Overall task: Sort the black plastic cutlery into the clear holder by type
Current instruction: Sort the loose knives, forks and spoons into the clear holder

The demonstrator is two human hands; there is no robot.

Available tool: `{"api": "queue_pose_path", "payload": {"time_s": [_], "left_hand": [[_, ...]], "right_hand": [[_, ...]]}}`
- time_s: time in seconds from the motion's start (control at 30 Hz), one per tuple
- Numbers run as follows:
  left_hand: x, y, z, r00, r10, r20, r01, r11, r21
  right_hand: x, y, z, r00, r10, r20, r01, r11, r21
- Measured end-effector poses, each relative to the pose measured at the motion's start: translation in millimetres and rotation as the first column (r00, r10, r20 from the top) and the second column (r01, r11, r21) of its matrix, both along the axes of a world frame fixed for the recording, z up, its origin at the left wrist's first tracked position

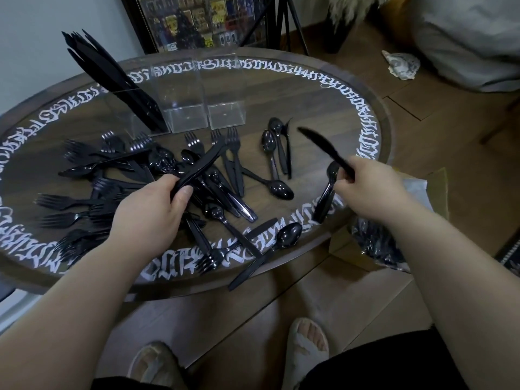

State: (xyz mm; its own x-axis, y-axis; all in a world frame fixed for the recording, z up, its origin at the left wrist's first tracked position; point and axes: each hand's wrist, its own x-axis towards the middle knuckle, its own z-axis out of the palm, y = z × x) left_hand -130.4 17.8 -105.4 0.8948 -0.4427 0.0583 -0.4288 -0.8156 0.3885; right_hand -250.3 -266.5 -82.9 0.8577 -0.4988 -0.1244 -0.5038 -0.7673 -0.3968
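At the centre left of the frame, the left hand (pixel 153 209) curls its fingers and thumb around the handle of a black knife (pixel 201 164), whose blade angles toward the upper right above the heap of black cutlery (pixel 135 178). That heap, mostly forks with some spoons and knives mixed in, sprawls across the left and middle of the round glass table (pixel 281 88), which carries a ring of white lettering. At the centre right, the right hand (pixel 365 187) grips a second knife (pixel 326 150) by its handle, blade pointing to the upper left and blurred; a spoon (pixel 326 195) hangs below the same hand, though whether the fingers hold it cannot be told. A few spoons (pixel 274 142) lie together just left of that blade. In the upper left stands the clear holder (pixel 180 108): its leftmost compartment holds a leaning bundle of knives (pixel 104 77), blades up. Slippered feet (pixel 311 342) show at the bottom.
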Motion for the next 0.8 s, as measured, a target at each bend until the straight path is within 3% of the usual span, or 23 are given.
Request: {"api": "queue_pose_path", "payload": {"time_s": [0.13,0.2,0.5,0.67,0.8], "left_hand": [[0,-10,-1,1.0,-0.027,0.012,0.027,1.0,-0.005],[0,-14,-3,0.999,-0.032,0.006,0.032,0.999,0.004],[-1,-17,-5,1.0,-0.02,0.011,0.02,1.0,0.018],[1,-9,-2,1.0,0.027,0.001,-0.027,0.999,0.023],[5,0,-1,0.999,0.046,-0.002,-0.046,0.999,0.012]], "right_hand": [[-16,0,-4,0.942,0.186,-0.279,-0.216,0.973,-0.081],[-19,3,-8,0.925,0.213,-0.315,-0.246,0.967,-0.068],[-3,12,-25,0.932,0.252,-0.26,-0.275,0.96,-0.056],[21,16,-29,0.965,0.155,-0.211,-0.176,0.981,-0.085],[37,30,-29,0.986,0.161,-0.045,-0.164,0.984,-0.074]]}}
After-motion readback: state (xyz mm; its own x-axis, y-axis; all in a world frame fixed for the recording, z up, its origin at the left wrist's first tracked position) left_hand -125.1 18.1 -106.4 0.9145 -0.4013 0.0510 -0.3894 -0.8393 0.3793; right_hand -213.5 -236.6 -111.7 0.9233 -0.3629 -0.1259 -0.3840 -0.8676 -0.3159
